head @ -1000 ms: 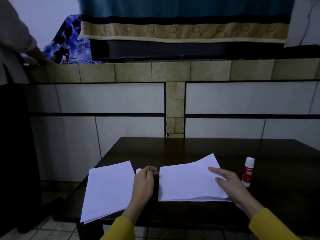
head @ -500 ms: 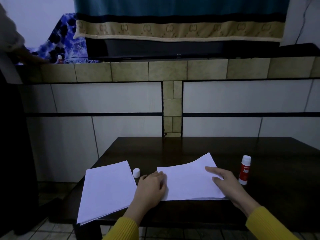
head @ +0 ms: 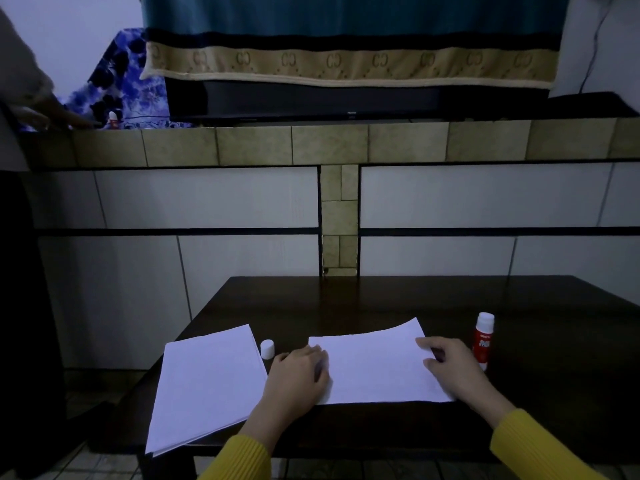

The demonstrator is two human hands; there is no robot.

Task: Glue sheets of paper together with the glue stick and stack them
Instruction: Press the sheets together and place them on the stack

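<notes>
White sheets of paper lie in front of me on the dark table. My left hand rests palm down on their left edge, fingers together. My right hand presses flat on their right side, fingers spread. A red glue stick with its white tip bare stands upright just right of my right hand. Its white cap stands between the two paper piles. A second stack of white paper lies at the left, hanging over the table's front edge.
A tiled wall with a ledge rises behind the table. On the ledge sit a dark flat device under a teal and beige cloth and a blue patterned cloth. Another person's hand rests on the ledge at the far left.
My left hand has let go of the white cap, moved right and now lies flat on the sheets' left edge. The raised far corner of the sheets has sunk lower. My right hand stays put.
</notes>
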